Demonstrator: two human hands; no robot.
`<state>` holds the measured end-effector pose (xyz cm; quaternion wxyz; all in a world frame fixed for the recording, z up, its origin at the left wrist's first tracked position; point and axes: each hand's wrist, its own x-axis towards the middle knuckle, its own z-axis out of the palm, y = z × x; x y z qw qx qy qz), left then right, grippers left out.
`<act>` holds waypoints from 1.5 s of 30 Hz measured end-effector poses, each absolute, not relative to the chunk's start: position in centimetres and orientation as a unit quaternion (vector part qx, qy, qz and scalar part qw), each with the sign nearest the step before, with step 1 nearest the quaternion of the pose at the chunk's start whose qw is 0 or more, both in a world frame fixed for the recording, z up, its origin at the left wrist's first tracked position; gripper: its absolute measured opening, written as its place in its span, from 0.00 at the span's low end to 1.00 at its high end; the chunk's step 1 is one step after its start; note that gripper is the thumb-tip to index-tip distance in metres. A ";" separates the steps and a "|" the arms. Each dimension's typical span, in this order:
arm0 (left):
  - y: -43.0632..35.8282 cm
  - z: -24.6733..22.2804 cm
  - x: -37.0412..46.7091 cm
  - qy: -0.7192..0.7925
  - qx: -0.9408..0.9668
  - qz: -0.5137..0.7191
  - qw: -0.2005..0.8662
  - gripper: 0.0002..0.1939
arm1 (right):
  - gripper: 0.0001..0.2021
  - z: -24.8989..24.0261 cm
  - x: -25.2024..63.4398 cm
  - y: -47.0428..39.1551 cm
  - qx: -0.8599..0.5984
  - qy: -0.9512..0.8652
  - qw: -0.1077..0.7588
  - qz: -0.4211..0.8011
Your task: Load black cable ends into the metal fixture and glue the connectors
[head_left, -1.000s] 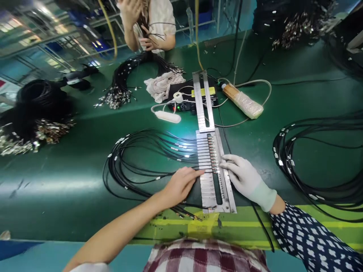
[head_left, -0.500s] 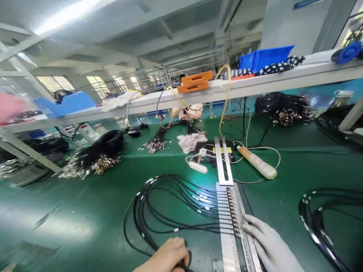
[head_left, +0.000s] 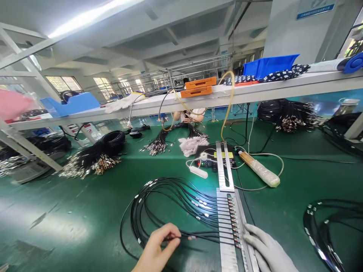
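Observation:
My bare left hand pinches a black cable near the lower right of the looped black cables. The cables run right into the slots of a metal comb-like fixture, where their small metal ends line up in a row. My gloved right hand lies against the fixture's right-hand rail, fingertips touching it and its fingers extended. A slotted metal plate stands at the far end of the fixture.
Beyond lie a black box, a white cylinder, a wrapped tool handle and a white cloth. More cable bundles rest right and left. A shelf crosses above; a person's hands show behind.
My left hand has moved up and now pinches a cable with thumb and forefinger. My right hand stays at the fixture's rail. The camera view has shifted slightly.

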<state>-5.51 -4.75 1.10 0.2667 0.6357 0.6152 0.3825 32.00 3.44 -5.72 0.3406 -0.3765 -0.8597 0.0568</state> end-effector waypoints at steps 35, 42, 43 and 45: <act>0.4 0.3 4.5 0.321 0.933 0.155 0.052 0.17 | 0.16 -2.3 30.9 2.5 -0.416 -0.848 0.231 0.233; 0.2 -1.3 3.9 0.342 0.909 0.194 0.139 0.12 | 0.16 -2.2 30.8 2.7 -0.418 -0.846 0.231 0.236; 0.0 -1.6 3.8 0.349 0.904 0.206 0.139 0.12 | 0.16 -2.2 30.8 2.6 -0.419 -0.846 0.231 0.235; -0.5 -1.9 3.7 0.373 0.894 0.224 0.111 0.13 | 0.16 -2.2 30.8 2.6 -0.421 -0.845 0.230 0.234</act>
